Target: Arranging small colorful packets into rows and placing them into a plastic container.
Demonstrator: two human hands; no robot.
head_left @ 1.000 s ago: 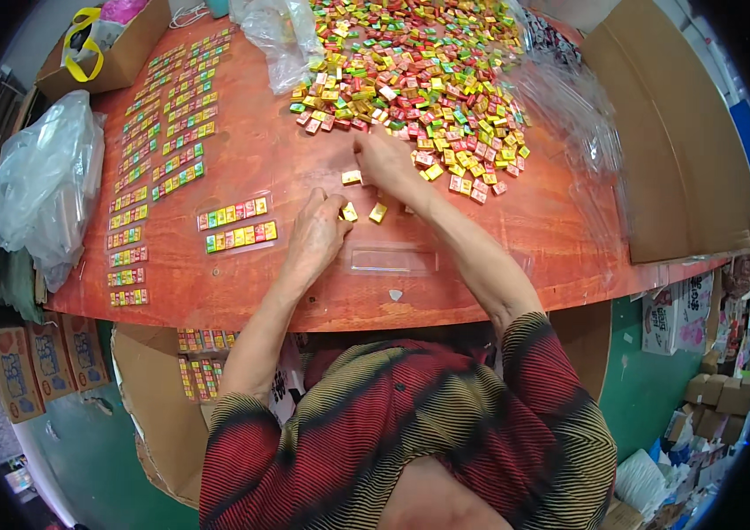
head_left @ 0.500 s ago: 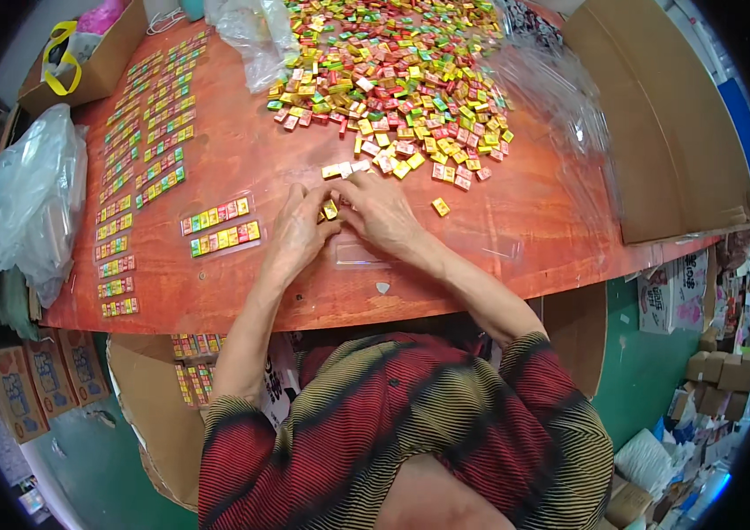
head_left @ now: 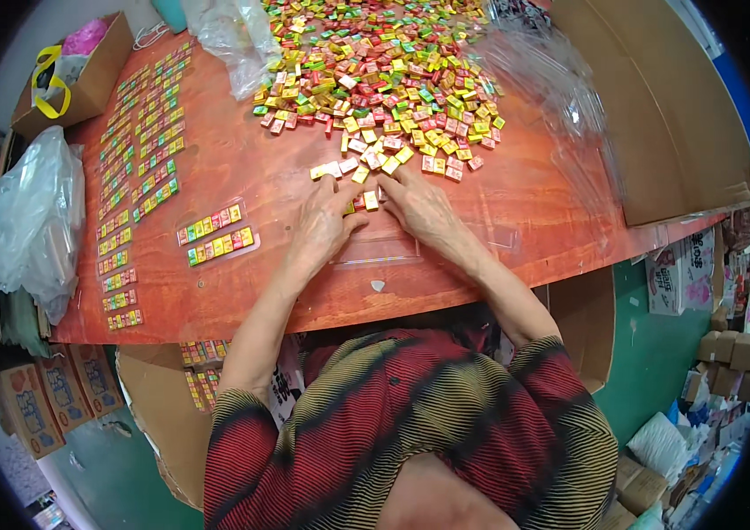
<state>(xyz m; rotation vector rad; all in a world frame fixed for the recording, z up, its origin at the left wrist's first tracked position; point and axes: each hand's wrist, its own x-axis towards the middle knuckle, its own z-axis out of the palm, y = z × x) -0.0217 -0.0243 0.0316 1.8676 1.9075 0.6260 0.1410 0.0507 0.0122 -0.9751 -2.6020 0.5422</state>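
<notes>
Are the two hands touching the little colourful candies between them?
Touching. The head view shows the left hand and right hand with fingertips on the small candies between them.

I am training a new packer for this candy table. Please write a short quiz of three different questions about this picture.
1. True or false: both hands touch small candy pieces on the table.
2. Which lies at the person's left? A) rows of filled strips B) a brown cardboard sheet
3. Fill in: the big loose pile is ___ the hands, farther from the person.

Key:
1. True: left hand and right hand meet over a few pieces.
2. A: filled strips; the cardboard sheet lies right.
3. Beyond: loose pile.
</notes>
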